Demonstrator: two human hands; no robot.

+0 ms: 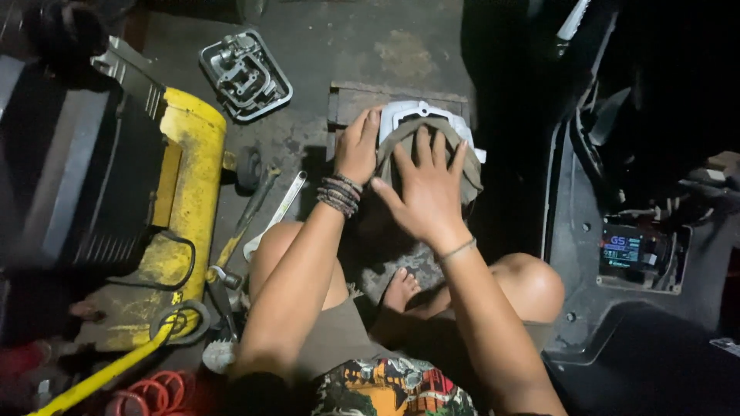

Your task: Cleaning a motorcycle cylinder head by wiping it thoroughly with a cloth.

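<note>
The white metal cover [420, 115] lies on a wooden board [401, 96] on the concrete floor [347, 46], near the board's far edge. A drab cloth [401, 139] is draped over it. The right hand [428, 189] presses flat on the cloth, fingers spread. The left hand [358, 146] grips the cover's left edge; its thumb is hidden, so the grip is probably a clamp. Wipe with even pressure while the left hand steadies the part. A wrench [274, 216] lies on the floor to the left.
</note>
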